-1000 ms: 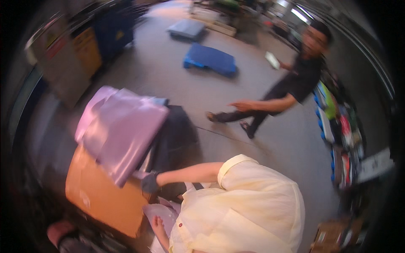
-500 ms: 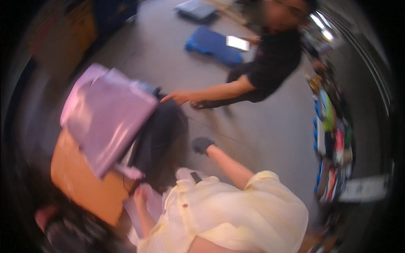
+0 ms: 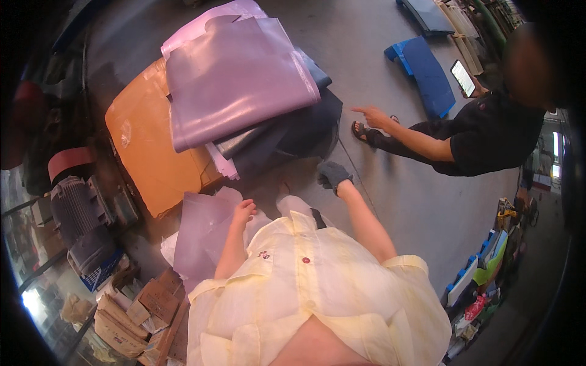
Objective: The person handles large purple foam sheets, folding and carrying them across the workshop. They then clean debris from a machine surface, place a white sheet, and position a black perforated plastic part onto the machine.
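My left hand [image 3: 245, 212] is bare, its fingers loosely bent and apart, beside a purple plastic sheet [image 3: 194, 230] that hangs low at my left; it appears to hold nothing. My right hand [image 3: 333, 177] wears a dark grey glove and hangs empty above the floor, fingers loosely bent. Ahead to the left, a folded shiny purple sheet [image 3: 238, 79] lies on top of a pile, with dark navy sheets [image 3: 299, 131] under its right side. Below them sits a big orange-brown wrapped bundle [image 3: 149, 137].
At the right a person in black [image 3: 488, 140] points toward the pile and holds a phone [image 3: 462, 78]. Blue folded sheets [image 3: 427, 76] lie on the grey floor [image 3: 372, 67] behind. A motor [image 3: 79, 213] and cardboard [image 3: 162, 299] stand at left; assorted goods [image 3: 482, 274] line the right.
My view has swung, so the pile now sits higher and further right, and the person further right. The person still points at the pile. Both my hands remain low and near my body.
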`<state>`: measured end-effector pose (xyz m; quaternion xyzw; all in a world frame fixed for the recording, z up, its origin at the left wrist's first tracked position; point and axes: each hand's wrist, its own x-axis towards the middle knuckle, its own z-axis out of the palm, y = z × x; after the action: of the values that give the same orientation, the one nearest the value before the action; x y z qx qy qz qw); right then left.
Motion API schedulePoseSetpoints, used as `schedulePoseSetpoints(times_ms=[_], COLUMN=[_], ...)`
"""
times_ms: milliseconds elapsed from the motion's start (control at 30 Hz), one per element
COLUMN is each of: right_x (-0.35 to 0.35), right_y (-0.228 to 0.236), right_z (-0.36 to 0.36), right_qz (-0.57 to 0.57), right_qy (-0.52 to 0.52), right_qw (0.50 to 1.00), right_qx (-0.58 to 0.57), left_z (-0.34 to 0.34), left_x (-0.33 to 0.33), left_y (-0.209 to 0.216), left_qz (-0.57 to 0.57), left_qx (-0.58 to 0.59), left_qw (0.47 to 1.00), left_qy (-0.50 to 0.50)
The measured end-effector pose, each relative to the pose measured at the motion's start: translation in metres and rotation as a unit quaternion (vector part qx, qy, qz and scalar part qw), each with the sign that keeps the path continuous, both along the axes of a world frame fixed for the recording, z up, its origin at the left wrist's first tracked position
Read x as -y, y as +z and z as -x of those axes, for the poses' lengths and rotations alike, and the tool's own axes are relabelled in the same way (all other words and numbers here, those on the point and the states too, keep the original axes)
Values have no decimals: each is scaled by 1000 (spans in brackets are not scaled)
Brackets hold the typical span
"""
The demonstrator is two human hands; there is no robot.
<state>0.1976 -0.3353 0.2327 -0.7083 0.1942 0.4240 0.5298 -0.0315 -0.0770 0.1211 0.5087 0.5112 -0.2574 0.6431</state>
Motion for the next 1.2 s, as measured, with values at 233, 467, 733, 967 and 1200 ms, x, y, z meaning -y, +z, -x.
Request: schedulePoseSetpoints(times_ms=[233,467,733,967,1200], right_x=[7,7,15,-30,-64], right_y=[-36,-113,-242,-245,-224], right_z=[-3,-62,-206,-300,-317], right_qz=[23,114,294,350,177], right_qy=[-14,161,629,247,193], right_qw=[997,980,610,850,947], right_qx=[-71,-7,382,307,187], left_z=[16,42,120,140,147], left_x=[-36,-37,23,50,54], left_y=[5,6,-14,6,3], left_qz=[-43,-55,-40,-33,-34], left_qx=[34,2,-38,-109,-102], left_qw=[997,988,970,949,942], left_qy=[60,144,238,295,319])
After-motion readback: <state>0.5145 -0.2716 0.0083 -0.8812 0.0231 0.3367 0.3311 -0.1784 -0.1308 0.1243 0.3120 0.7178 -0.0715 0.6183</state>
